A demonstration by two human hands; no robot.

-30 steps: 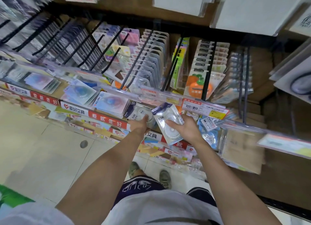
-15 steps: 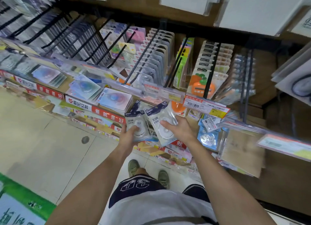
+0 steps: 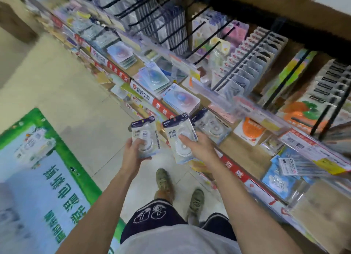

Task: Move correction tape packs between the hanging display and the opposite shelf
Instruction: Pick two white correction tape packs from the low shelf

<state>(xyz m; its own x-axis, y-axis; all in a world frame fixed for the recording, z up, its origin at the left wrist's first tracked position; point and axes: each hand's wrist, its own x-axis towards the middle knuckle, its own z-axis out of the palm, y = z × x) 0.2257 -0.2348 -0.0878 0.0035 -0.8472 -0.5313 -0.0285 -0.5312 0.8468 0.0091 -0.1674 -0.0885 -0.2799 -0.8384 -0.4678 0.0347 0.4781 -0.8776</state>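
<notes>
A crowded shelf [image 3: 237, 170] runs beside us. Our left hand [image 3: 133, 155] and right hand [image 3: 199, 149] each grip one correction tape pack [image 3: 145, 137] [image 3: 180, 139]. Slick blister plastic could slip if we turn carelessly.

2 clear blister packs of correction tape with dark header cards sit side by side in the air above the floor: the left pack [image 3: 145, 135] upright, the right pack [image 3: 180, 139] tilted, near the shelf [image 3: 235, 170].
</notes>
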